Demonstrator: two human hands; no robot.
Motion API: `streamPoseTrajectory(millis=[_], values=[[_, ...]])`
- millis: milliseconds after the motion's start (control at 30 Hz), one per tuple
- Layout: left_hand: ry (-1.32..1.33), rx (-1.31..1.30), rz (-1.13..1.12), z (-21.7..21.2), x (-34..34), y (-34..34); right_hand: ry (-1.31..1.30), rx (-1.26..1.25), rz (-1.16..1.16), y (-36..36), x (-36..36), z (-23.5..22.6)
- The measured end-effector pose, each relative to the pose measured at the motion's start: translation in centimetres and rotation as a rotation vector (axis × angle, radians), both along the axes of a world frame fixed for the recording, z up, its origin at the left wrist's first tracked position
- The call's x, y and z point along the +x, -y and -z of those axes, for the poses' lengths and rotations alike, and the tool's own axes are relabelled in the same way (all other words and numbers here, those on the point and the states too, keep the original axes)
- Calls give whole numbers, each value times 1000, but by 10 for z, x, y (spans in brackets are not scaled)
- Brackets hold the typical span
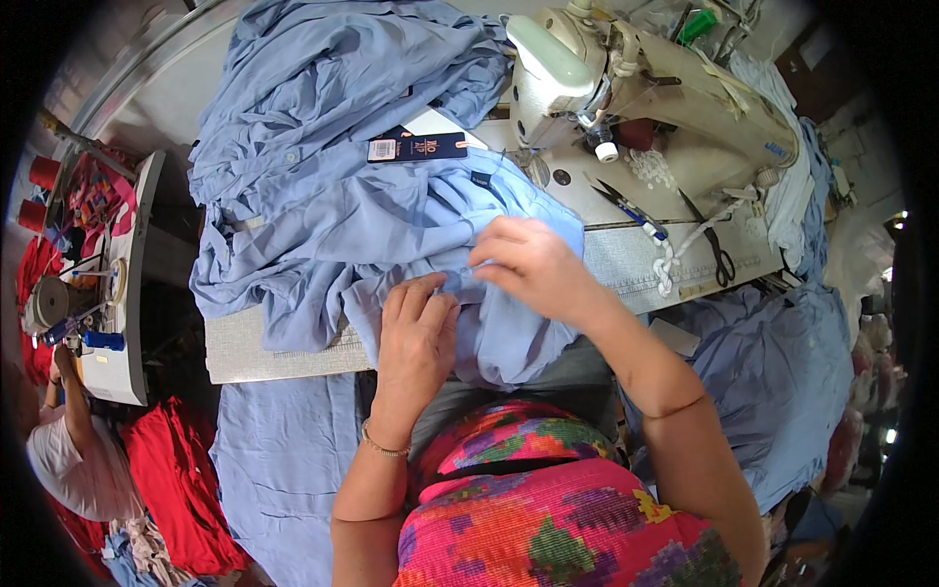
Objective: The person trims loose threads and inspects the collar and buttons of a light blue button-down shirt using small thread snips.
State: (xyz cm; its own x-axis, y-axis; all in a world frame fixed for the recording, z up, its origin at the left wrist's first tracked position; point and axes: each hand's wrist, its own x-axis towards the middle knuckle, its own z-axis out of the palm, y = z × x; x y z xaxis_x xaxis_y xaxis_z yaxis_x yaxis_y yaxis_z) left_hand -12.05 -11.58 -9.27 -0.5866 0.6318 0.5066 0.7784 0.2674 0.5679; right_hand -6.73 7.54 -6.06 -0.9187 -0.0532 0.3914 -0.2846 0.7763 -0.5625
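A light blue shirt (362, 220) lies bunched over the sewing table in front of me, with a small button and a dark label showing. Its dark cardboard hang tag (419, 148) rests on the cloth at the far side. My left hand (419, 318) is closed on a fold of the shirt near the table's front edge. Just right of it, my right hand (533, 262) hovers low over the fabric, its fingers curled into a pinch. Whatever those fingertips hold, if anything, is too small to make out.
A white sewing machine (646, 78) stands at the far right. Near it lie thread snips (634, 210), black-handled scissors (714, 245) and small white buttons (650, 168). More blue garments (342, 59) are piled behind and beside the table. At left, another person (83, 455) sits at a machine.
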Motion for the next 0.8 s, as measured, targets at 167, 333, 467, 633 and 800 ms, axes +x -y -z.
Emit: streamPoseTrajectory(millis=[167,333,467,633,800], values=[[32,8,9,0,0,0,-82,288,-15,14,-9,23],[10,-12,-1,1,0,0,-65,218,110,14,-11,30],[16,-1,1,2,-1,0,-136,270,407,-5,-10,24],[14,1,1,1,0,1,-94,501,626,-35,-3,11],[18,4,8,1,-1,0,-22,55,133,-7,1,2]])
